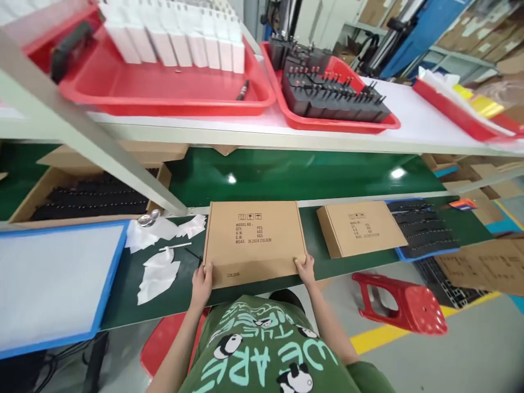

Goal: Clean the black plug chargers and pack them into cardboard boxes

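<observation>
A flat brown cardboard box (254, 254), closed and printed with black text, lies on the dark green bench (118, 305) in front of me. My left hand (202, 284) grips its near left corner, and my right hand (305, 269) grips its near right corner with the thumb on top. The undersides of both hands' fingers are hidden by the box. A smaller closed cardboard box (364, 226) stands to the right, apart from my hand. Left of my left hand lie crumpled white paper pieces (159, 273) and a thin dark stick-like item (192, 253).
Above the bench runs a white shelf with red trays (172, 103) and black blocks (335, 90). A blue-edged white board (57, 284) lies left, before an open carton (90, 191). Black strips (426, 226) lie right. A red stool (401, 303) stands on the floor.
</observation>
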Demonstrator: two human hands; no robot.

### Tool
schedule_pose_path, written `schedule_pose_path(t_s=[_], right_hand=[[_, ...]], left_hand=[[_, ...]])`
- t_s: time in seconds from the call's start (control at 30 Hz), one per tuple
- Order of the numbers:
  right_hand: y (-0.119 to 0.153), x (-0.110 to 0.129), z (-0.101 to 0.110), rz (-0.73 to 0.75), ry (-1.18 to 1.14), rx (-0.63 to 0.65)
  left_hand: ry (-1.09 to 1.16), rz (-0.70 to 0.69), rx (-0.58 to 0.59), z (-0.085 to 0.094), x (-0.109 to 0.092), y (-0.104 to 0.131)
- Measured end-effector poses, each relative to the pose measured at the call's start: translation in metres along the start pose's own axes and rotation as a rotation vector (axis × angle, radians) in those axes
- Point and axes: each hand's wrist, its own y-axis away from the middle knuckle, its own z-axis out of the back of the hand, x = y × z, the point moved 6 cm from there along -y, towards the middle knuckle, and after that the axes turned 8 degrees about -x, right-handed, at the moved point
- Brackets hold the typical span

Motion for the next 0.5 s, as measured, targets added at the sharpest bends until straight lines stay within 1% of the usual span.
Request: schedule_pose_path(t_s=[0.17,0.27,0.37,0.43,0.5], right_hand=[[-0.006,0.008,-0.001,-0.033,-0.074,0.077],[-0.004,0.018,0.007,-0.050,-0.118,0.120],[0.002,0.025,0.030,-0.098,-0.103,0.128],[0.006,0.028,0.054,-0.138,-0.070,0.111],[0.008,0.031,0.083,-0.166,-0.040,0.073]], left_hand=[[-0.071,0.018,-0.049,0.001,-0.016,0.005],[-0.102,0.017,-0.036,0.010,-0.032,0.014],[-0.131,0.002,0.021,0.034,-0.057,0.023],[-0.151,-0.018,0.072,0.053,-0.081,0.027],[-0.182,-0.026,0.107,0.069,-0.106,0.029]])
